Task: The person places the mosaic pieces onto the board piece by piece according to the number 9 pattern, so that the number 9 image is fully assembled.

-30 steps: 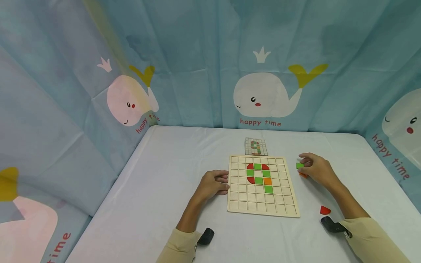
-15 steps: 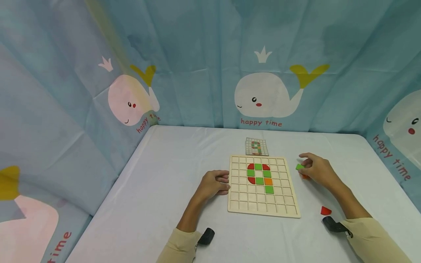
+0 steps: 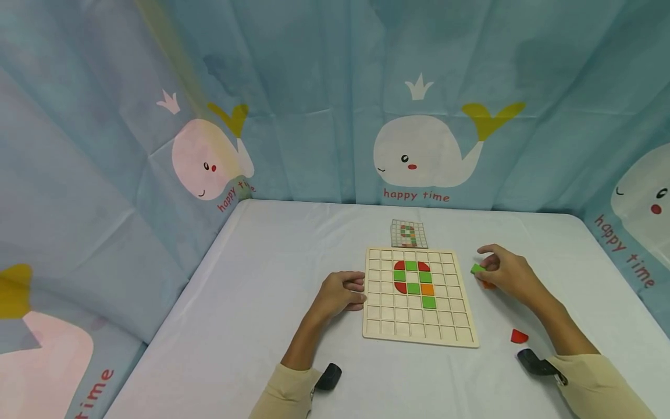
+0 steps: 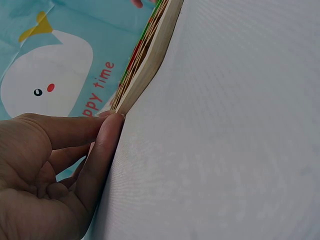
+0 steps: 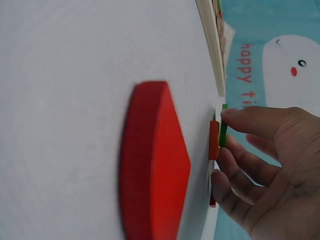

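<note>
My right hand (image 3: 510,273) pinches a green square tile (image 3: 476,269) between thumb and fingers, to the right of the wooden grid board (image 3: 392,320). An orange tile (image 3: 488,285) lies below that hand, partly hidden by it. In the right wrist view the green tile (image 5: 223,125) is tilted on edge beside the orange tile (image 5: 214,140). My left hand (image 3: 337,291) rests against the board's left edge, its thumb and fingertips touching the rim. Green, red and orange tiles sit in the board's upper middle cells, in a ring with a tail.
A red quarter-round tile (image 3: 519,336) lies on the table at the board's lower right; it looms large in the right wrist view. A small pattern card (image 3: 408,233) lies behind the board. Blue whale-print cloth (image 3: 314,145) hangs behind the white table (image 3: 277,262).
The green tile tips over in my right fingers and comes slightly nearer to me, while the right hand shifts a little down and right. My left hand stays at the board's edge.
</note>
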`<state>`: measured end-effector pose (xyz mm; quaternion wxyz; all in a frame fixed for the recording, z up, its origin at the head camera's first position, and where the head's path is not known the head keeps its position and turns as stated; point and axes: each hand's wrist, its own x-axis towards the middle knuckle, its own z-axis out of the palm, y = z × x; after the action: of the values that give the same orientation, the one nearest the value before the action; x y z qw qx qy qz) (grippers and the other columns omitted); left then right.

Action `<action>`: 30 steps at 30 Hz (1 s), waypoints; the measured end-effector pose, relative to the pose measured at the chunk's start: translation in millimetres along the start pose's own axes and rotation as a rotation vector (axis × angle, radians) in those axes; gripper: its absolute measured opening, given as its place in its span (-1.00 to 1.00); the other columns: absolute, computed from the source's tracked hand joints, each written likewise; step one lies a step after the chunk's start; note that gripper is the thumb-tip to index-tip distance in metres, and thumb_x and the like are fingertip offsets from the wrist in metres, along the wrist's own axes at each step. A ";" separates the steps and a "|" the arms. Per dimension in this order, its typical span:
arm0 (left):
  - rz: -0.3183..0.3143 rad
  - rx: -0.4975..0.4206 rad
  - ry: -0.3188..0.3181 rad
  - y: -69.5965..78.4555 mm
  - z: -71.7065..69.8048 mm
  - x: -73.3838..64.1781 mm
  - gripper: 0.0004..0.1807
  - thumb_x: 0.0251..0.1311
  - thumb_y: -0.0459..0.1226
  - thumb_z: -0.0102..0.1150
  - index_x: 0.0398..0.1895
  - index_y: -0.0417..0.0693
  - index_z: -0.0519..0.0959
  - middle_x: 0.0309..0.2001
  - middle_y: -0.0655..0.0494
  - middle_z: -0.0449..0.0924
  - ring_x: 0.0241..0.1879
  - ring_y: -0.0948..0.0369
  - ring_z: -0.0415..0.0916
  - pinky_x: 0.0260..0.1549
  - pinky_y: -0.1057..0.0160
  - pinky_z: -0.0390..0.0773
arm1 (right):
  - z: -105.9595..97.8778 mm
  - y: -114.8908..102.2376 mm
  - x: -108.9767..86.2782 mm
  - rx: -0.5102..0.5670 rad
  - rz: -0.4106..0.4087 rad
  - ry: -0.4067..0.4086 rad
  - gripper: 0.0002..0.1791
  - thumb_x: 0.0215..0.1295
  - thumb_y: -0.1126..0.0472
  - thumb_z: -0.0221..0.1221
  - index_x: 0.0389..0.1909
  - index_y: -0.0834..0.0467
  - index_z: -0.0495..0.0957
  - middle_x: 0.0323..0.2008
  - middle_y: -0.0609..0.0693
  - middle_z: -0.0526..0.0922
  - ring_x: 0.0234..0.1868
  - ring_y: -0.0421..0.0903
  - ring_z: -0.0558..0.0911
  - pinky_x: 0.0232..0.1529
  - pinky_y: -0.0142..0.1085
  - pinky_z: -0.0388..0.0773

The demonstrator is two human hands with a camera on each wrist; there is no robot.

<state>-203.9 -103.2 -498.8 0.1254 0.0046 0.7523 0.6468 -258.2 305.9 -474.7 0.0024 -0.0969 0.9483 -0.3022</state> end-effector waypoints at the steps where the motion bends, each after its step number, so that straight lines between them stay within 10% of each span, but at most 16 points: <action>1: 0.001 -0.003 -0.002 -0.1 -0.1 -0.2 -0.38 0.16 -0.57 0.40 0.35 -0.29 0.57 0.07 -0.17 0.63 -0.14 0.16 0.72 -0.23 0.23 0.86 | 0.2 -0.5 -0.7 0.003 -0.001 0.002 -0.38 0.32 0.21 0.44 0.31 0.35 0.47 -0.10 0.24 0.73 -0.08 0.13 0.70 -0.23 -0.26 0.69; 30: -0.006 0.001 0.004 0.7 0.5 -0.1 -0.37 0.16 -0.58 0.40 0.35 -0.28 0.57 0.07 -0.16 0.64 -0.13 0.16 0.73 -0.22 0.23 0.86 | 3.6 -46.9 -37.9 0.001 -0.163 0.044 -0.45 0.33 0.28 0.41 0.32 0.18 0.53 -0.12 0.01 0.76 -0.02 0.05 0.66 -0.11 -0.17 0.67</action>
<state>-203.8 -102.7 -498.1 0.1258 0.0012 0.7529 0.6460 -212.3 273.4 -452.8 -0.0429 -0.1670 0.9369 -0.3041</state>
